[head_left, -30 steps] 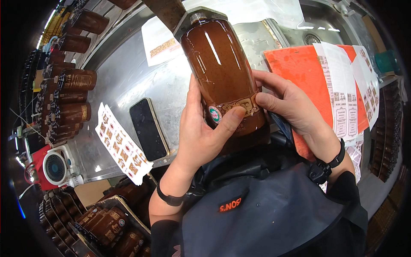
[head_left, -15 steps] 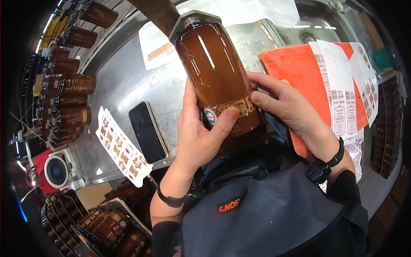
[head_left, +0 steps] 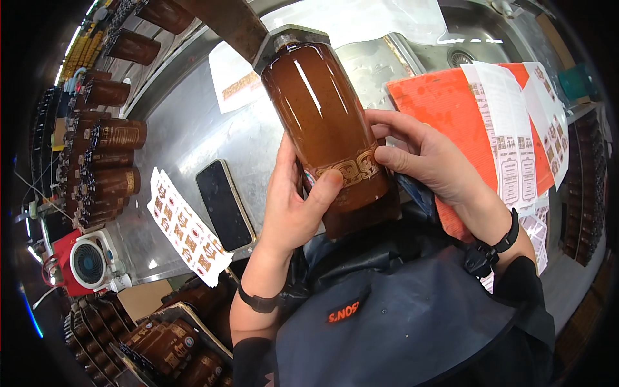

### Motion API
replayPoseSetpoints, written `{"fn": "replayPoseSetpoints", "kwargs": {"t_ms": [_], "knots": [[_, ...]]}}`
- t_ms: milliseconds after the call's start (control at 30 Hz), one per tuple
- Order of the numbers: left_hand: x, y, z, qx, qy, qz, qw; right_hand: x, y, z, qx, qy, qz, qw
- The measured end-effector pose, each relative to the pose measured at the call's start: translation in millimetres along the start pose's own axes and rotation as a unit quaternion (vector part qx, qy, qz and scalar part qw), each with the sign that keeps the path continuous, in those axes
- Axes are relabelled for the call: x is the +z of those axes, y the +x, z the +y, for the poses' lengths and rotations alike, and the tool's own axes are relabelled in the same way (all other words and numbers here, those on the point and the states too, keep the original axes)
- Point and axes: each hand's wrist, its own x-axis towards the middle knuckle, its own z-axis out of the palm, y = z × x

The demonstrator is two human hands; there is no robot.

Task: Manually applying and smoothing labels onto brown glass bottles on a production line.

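A large glossy brown bottle [head_left: 319,97] lies tilted between my hands. Its narrow neck points away from me and sits at an angular metal holder [head_left: 316,31]. A gold-patterned label band [head_left: 360,169] runs around the bottle near its base. My left hand [head_left: 290,209] is wrapped along the left side, its thumb pressed on the band. From the right, my right hand [head_left: 429,151] grips the bottle, with the thumb at the band's right end and the fingers partly hidden behind. Only a sliver of a round sticker [head_left: 308,177] shows beside my left thumb.
Left of the bottle lie a phone [head_left: 225,203] and a gold-printed sticker sheet [head_left: 188,226] on the metal counter [head_left: 171,138]. More printed sheets [head_left: 512,142] rest on an orange board [head_left: 432,103] at right. Several brown bottles [head_left: 119,134] and a small fan [head_left: 90,263] stand at left.
The bottle has rolled leftward between my hands, so the round sticker has slid mostly out of sight near my left thumb. More of the gold band now faces up. Both hands still hold it.
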Motion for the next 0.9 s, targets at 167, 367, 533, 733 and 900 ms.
{"fn": "replayPoseSetpoints", "kwargs": {"t_ms": [167, 367, 533, 733, 900], "knots": [[-3.8, 0.8, -0.7, -0.021, 0.001, -0.001, 1.000, 0.5, -1.3, -2.8, 0.027, 0.021, 0.012, 0.999], [-4.6, 1.3, 0.2, -0.024, -0.008, -0.009, 1.000, 0.4, -0.4, -4.8, 0.026, 0.026, -0.009, 0.999], [-4.7, -0.7, -0.8, -0.027, -0.014, -0.011, 0.999, -0.5, 1.3, 2.9, 0.022, 0.019, -0.007, 1.000], [-9.3, -2.9, -3.1, -0.016, 0.011, -0.012, 1.000, -10.2, -1.4, -9.4, 0.037, -0.014, 0.026, 0.999], [-7.0, -1.1, -5.5, -0.018, -0.017, -0.019, 1.000, -21.4, 5.8, -19.2, -0.079, 0.091, 0.155, 0.980]]}}
